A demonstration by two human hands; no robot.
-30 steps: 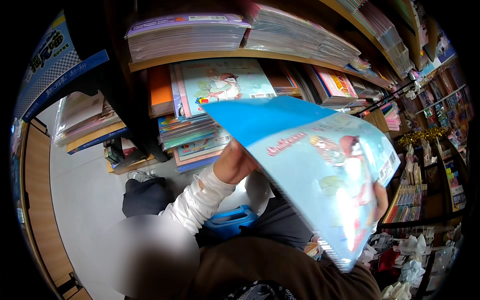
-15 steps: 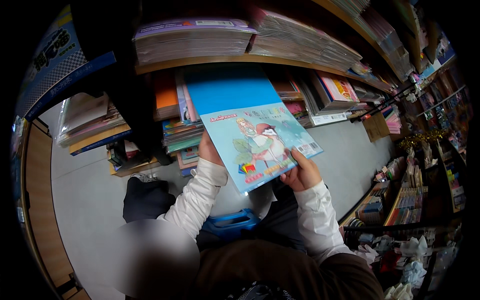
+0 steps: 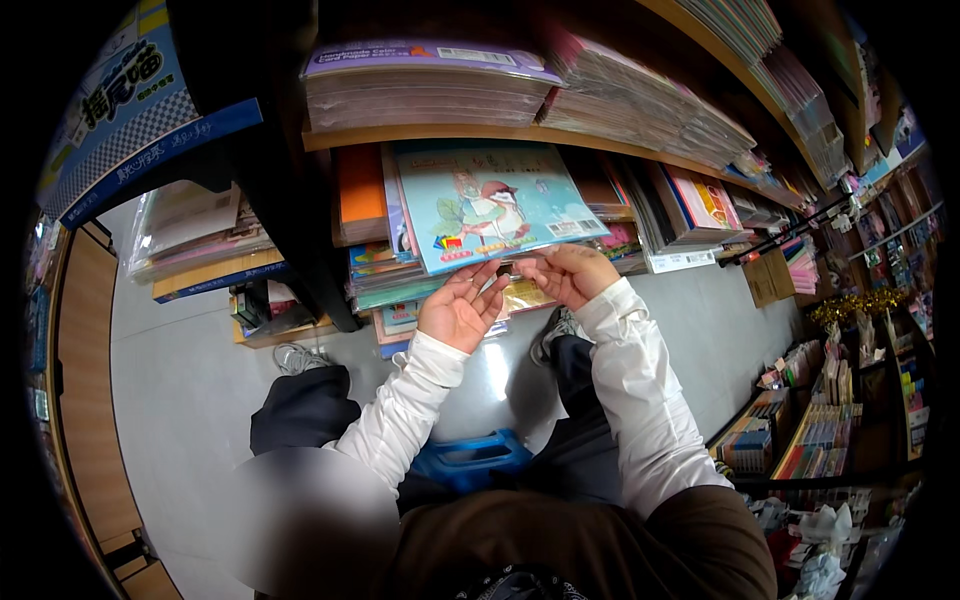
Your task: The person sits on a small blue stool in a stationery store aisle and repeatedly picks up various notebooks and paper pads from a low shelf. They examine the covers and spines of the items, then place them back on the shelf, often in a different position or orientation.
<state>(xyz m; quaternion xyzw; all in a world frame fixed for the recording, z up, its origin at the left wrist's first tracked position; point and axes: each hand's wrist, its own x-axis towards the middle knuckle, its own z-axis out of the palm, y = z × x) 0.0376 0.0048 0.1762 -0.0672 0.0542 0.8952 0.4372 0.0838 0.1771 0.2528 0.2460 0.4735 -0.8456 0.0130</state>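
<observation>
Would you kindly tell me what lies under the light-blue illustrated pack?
Beneath the light-blue pack, edges of stacked packs show at lower left; whatever lies under its middle is covered.

Legible print in front of me.
Pale-blue pack [image 3: 500, 200]: characters up top, barcode [image 3: 570, 228] lower right. Purple pack [image 3: 410, 62] on shelf above: pale Latin letters, barcode label [image 3: 482, 55]. Blue sign [image 3: 130, 85] on my left: big black characters; blue strip [image 3: 165, 160] under it: white characters.
</observation>
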